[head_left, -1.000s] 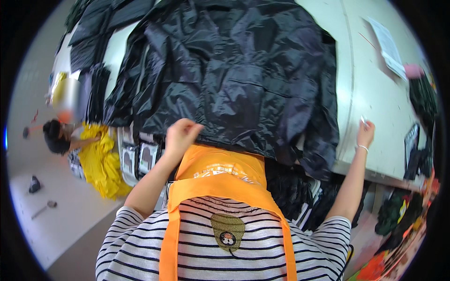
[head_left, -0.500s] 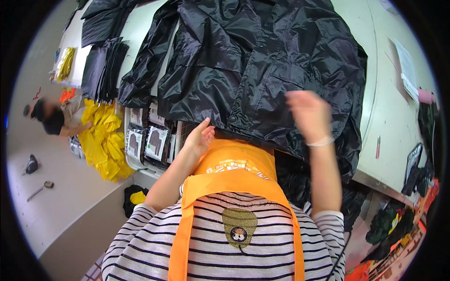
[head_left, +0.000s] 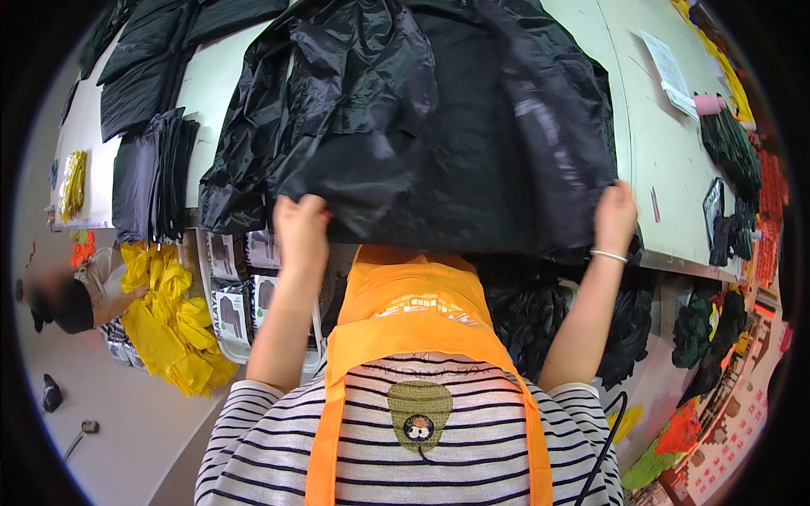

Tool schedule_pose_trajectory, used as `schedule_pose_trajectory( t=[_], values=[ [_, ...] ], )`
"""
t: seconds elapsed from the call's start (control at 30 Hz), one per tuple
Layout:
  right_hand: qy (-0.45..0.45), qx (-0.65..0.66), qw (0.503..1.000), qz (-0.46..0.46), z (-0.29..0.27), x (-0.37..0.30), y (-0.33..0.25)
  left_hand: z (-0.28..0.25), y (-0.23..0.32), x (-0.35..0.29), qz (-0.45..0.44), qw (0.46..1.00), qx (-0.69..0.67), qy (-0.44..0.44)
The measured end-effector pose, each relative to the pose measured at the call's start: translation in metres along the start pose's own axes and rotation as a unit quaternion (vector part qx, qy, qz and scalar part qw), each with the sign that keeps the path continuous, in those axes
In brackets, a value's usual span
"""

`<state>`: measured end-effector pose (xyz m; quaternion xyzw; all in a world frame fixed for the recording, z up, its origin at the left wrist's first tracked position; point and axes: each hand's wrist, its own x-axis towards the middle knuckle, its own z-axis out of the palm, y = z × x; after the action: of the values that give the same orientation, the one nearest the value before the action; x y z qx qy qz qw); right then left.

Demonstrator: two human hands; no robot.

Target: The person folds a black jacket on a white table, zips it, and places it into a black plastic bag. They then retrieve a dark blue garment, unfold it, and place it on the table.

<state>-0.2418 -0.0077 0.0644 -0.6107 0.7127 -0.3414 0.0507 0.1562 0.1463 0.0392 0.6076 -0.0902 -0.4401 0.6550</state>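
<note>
Head view: the black jacket (head_left: 472,169) lies spread on the pale surface (head_left: 645,143), its front parted over a dark inside. The left hand (head_left: 302,221) is clamped on the jacket's lower edge at the left, and the right hand (head_left: 616,211) is closed on its edge at the right, slightly blurred. Left of the jacket hang folded black garments (head_left: 154,181); beyond its right side lie a paper sheet (head_left: 666,72) and a pink roll (head_left: 709,104).

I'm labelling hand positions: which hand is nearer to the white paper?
Right. The right hand is below and left of the white paper; the left hand, across the black jacket, is much farther left.
</note>
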Motion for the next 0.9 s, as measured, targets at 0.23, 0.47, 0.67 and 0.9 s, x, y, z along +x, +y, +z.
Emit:
schedule_pose_trajectory(
  t=[0.23, 0.47, 0.67, 0.9],
  values=[
    [-0.300, 0.151, 0.942, 0.002, 0.005, -0.074, -0.110, 0.018, -0.032, -0.038, -0.312, 0.903, -0.263, -0.134],
    [-0.369, 0.421, 0.771, 0.302, 0.076, -0.174, -0.066, 0.059, -0.113, -0.020, -0.414, 0.870, 0.002, -0.267],
    [-0.403, 0.418, 0.756, 0.302, 0.069, -0.170, -0.037, 0.083, -0.108, -0.017, -0.476, 0.853, -0.037, -0.212],
    [-0.230, 0.056, 0.965, -0.113, 0.057, -0.172, -0.074, 0.076, -0.126, -0.021, -0.412, 0.862, 0.077, -0.284]
  ],
)
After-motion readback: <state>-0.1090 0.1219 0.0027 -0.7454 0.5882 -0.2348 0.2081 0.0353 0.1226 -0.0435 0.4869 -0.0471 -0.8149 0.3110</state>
